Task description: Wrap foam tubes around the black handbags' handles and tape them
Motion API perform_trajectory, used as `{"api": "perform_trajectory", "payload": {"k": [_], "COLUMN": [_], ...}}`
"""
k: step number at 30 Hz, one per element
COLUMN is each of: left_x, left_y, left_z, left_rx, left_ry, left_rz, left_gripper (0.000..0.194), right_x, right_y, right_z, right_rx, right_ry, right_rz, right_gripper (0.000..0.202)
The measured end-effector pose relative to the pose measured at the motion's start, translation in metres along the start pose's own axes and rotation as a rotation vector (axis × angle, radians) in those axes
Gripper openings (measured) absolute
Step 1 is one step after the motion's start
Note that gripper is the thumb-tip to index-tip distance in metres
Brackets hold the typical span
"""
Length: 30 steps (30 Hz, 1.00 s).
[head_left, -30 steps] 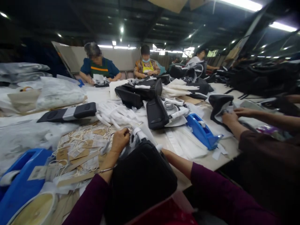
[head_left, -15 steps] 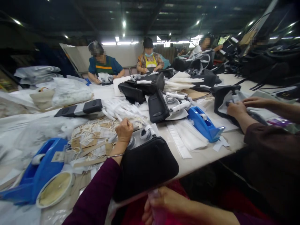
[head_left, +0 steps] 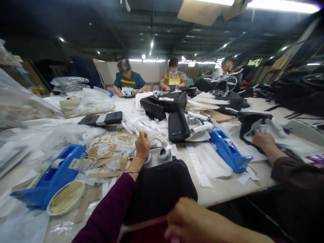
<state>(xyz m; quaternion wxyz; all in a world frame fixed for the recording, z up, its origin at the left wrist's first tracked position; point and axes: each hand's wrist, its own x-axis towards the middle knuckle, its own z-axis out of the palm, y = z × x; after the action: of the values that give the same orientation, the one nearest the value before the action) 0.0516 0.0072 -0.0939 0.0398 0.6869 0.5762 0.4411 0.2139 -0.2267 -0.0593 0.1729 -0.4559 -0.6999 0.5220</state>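
A flat black bag (head_left: 164, 189) with rounded corners lies at the front edge of the table. My left hand (head_left: 142, 145) is closed in a fist above its far left corner, beside white-wrapped strips; what it grips is hidden. Close to the camera, over the bag's near edge, my right hand (head_left: 183, 216) has its fingers curled together. It is a little blurred, and I cannot make out what is in it. A wrapped grey strap roll (head_left: 165, 152) rests just behind the bag on pale sheeting.
Blue tape dispensers stand left (head_left: 54, 175) and right (head_left: 229, 150). Tags with strings (head_left: 108, 148) lie beside a round tub (head_left: 67, 197). White strips (head_left: 210, 162) and black bags (head_left: 178, 125) lie beyond. A co-worker's hand (head_left: 263, 140) works at right; several people sit across.
The view has tilted up, and the table appears farther right. My right hand has risen over the bag's near edge. My left fist stays by the far corner. One co-worker's hand has left view.
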Motion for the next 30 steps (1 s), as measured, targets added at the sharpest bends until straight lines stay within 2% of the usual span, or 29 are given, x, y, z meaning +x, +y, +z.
{"api": "perform_trajectory", "payload": {"k": [3, 4, 5, 7, 10, 14, 19, 25, 30], "left_x": [-0.001, -0.001, -0.001, -0.002, -0.004, -0.004, -0.008, -0.017, -0.015], "left_y": [0.000, 0.000, 0.001, 0.001, -0.002, -0.008, -0.009, -0.011, -0.015], "left_z": [0.000, 0.000, -0.001, -0.002, -0.007, -0.015, -0.018, -0.015, -0.007], "left_rx": [-0.087, -0.119, -0.151, -0.210, -0.269, -0.250, -0.117, 0.033, 0.132], "left_ry": [0.004, 0.002, -0.002, -0.009, -0.011, -0.062, -0.242, -0.436, -0.514], "left_rz": [0.043, 0.064, 0.086, 0.124, 0.137, 0.067, 0.026, 0.042, 0.043], "left_gripper": [0.012, 0.011, 0.010, 0.009, 0.004, 0.014, 0.009, 0.025, 0.028], "right_x": [0.057, 0.081, 0.106, 0.149, 0.185, 0.195, 0.199, 0.206, 0.209], "right_y": [-0.035, -0.042, -0.046, -0.046, -0.033, -0.010, 0.011, 0.021, 0.023], "right_z": [-0.043, -0.055, -0.064, -0.077, -0.082, -0.084, -0.084, -0.080, -0.081], "right_rx": [-0.480, -0.586, -0.662, -0.665, -0.604, -0.491, -0.274, -0.099, -0.054], "right_ry": [0.404, 0.479, 0.525, 0.615, 0.678, 0.719, 0.741, 0.784, 0.822], "right_rz": [-0.095, -0.074, -0.010, 0.116, 0.165, 0.129, -0.021, -0.208, -0.273], "right_gripper": [0.023, 0.024, 0.024, 0.027, 0.026, 0.013, 0.013, 0.018, 0.021]}}
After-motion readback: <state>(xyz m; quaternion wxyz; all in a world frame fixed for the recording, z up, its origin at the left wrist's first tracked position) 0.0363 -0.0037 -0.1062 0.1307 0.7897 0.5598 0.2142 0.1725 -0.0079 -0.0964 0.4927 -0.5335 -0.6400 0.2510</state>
